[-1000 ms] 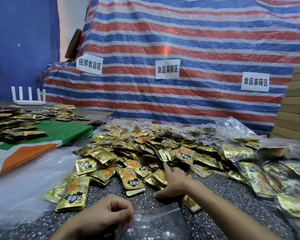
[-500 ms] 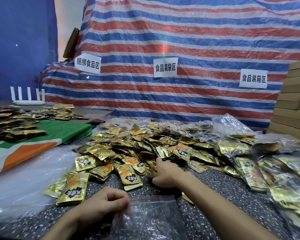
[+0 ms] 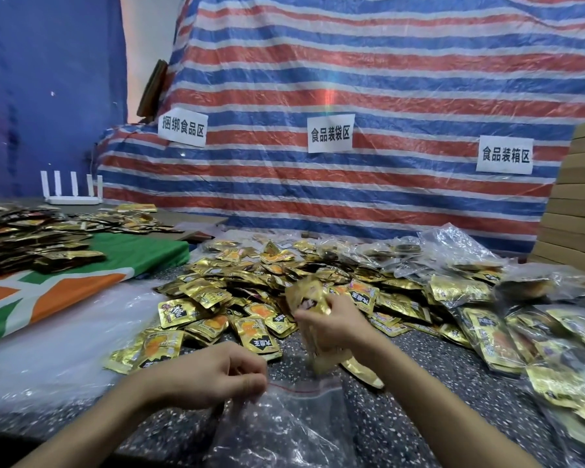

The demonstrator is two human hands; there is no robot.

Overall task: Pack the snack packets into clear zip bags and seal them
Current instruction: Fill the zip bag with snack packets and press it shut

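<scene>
A handful of gold snack packets (image 3: 308,297) is gripped in the curled right hand (image 3: 340,324), just above the red-lined mouth of a clear zip bag (image 3: 294,430) that lies on the speckled table (image 3: 409,420). The bag's rim is pinched by the left hand (image 3: 217,380). A loose pile of packets (image 3: 250,282) is spread behind, with filled bags (image 3: 487,336) to the right.
</scene>
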